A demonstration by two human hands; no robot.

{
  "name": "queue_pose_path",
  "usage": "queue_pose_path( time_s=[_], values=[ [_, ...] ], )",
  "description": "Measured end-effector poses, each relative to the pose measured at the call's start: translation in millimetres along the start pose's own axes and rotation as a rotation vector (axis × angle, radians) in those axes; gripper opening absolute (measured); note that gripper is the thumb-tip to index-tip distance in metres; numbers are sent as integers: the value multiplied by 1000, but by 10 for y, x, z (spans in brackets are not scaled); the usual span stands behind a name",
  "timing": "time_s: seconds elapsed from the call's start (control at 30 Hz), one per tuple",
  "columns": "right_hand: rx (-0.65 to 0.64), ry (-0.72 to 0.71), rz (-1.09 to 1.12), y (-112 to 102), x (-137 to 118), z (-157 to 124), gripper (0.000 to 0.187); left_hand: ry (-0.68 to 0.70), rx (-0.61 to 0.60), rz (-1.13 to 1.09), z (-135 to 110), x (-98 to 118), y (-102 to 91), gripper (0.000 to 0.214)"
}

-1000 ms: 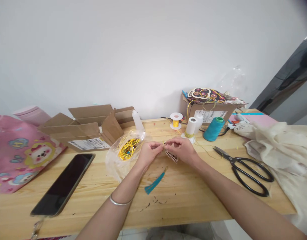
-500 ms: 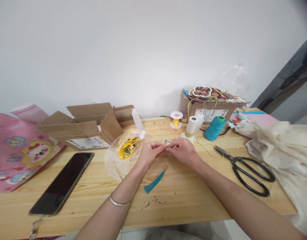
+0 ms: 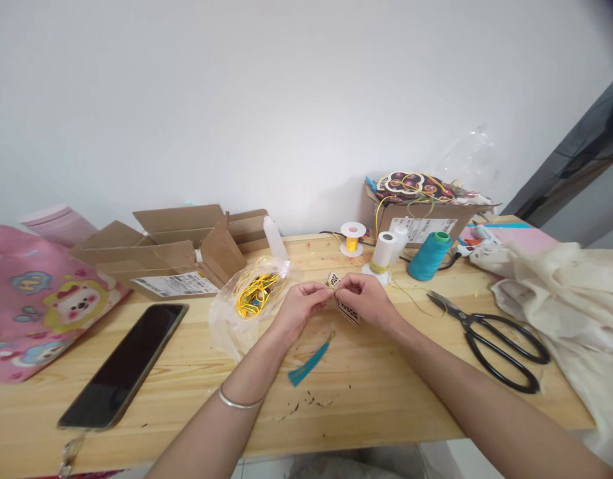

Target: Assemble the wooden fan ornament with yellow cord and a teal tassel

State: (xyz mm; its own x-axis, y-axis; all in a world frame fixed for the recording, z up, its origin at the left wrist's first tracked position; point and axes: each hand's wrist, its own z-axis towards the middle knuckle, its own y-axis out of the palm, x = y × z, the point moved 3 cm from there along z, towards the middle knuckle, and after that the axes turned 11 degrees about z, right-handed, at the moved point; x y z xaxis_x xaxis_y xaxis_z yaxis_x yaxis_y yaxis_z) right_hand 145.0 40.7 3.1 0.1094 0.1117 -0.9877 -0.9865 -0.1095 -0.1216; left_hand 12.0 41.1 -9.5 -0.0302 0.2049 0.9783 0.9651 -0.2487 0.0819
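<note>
My left hand (image 3: 301, 307) and my right hand (image 3: 365, 299) meet over the middle of the table, thumb and forefinger of each closed in a pinch. Between and under the right fingers shows a small flat tag (image 3: 349, 314) with a black-and-cream pattern, partly hidden by that hand. Fingertips of the two hands nearly touch at its side; a thin yellowish bit shows there, too small to name. Just below the hands, a teal tassel (image 3: 310, 364) with a yellow loop lies on the wood.
Left are a phone (image 3: 124, 366), a cardboard box (image 3: 136, 259) and a plastic bag of yellow cord (image 3: 256, 296). Behind the right hand stand a yellow thread spool (image 3: 353, 243), a white spool (image 3: 383, 249) and a teal thread cone (image 3: 428, 258). Black-handled scissors (image 3: 490, 339) lie beside cream cloth (image 3: 560, 299).
The patterned tag has turned slightly and more of it shows below the right fingers. Both hands stay in nearly the same place, fingers shifted a little. The tassel has not moved.
</note>
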Motion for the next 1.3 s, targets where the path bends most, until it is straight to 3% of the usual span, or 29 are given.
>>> queue_pose_path(
  time_s=[0.17, 0.27, 0.4, 0.6, 0.93, 1.13, 1.3],
  values=[
    [32, -57, 33, 10, 5, 1, 7, -62, -61, -165, -3, -1, 11, 11],
    [104, -271, -151, -5, -62, -36, 8, -61, -62, -204, -3, 11, 11, 11],
    [63, -530, -366, 2, -151, -90, 13, -53, -57, -237, -1, 16, 12, 10],
    [56, -615, -503, 10, -158, -101, 16, -8, -57, -203, -12, 20, 17, 12],
    [-91, -542, -381, -105, -143, -32, 17, 201, 14, 234, -36, 118, 33, 17],
    [21, -401, -147, -108, -149, -42, 18, 102, 42, 3, -19, 61, 52, 18],
    [62, -112, 71, -37, 11, -5, 20, 27, 159, -7, -4, 15, 10, 16]
  ],
)
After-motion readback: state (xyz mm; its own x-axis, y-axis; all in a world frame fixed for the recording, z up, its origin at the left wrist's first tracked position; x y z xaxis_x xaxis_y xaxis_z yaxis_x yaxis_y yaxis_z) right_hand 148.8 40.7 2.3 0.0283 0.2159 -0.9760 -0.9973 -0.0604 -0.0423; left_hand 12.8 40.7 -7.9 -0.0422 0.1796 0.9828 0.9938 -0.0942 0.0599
